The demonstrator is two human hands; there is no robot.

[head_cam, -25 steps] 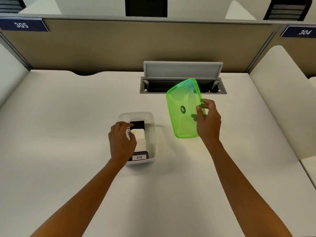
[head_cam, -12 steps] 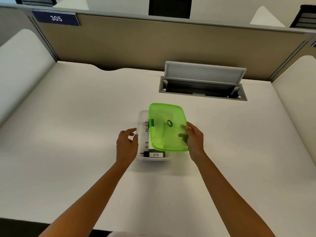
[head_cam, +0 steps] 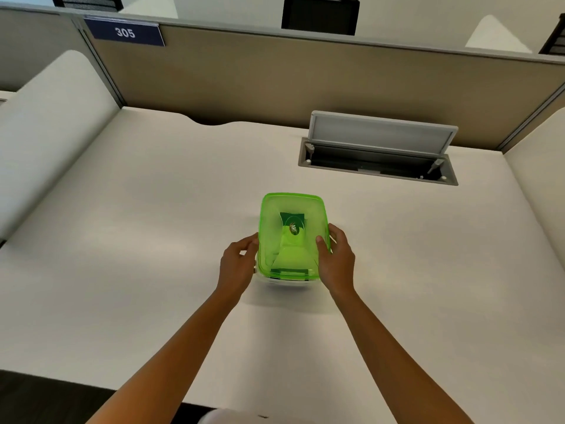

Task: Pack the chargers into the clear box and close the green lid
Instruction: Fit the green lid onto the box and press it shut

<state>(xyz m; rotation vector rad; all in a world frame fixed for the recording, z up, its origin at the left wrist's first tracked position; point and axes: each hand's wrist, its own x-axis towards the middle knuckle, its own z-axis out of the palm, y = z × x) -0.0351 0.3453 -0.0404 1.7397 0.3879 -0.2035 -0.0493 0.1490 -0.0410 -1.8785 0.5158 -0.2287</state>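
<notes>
the lid (head_cam: 291,234) now lies flat over the box (head_cam: 284,280), covering it edge to edge; half a second ago it was still tilted and offset to the right, held by the right hand alone, with the box's left side open. the box sits mid-desk (head_cam: 153,240), only a sliver of its clear wall showing under the lid's near edge. the chargers are hidden apart from dark and pale shapes seen through the green. the right hand (head_cam: 336,258) grips the lid's right edge, thumb on top. the left hand (head_cam: 237,261) has closed in from beside the box and its fingertips touch the lid's left edge, fingers curled. packing looks finished. whether the lid has snapped down is not visible; pressing round the rim likely remains.
</notes>
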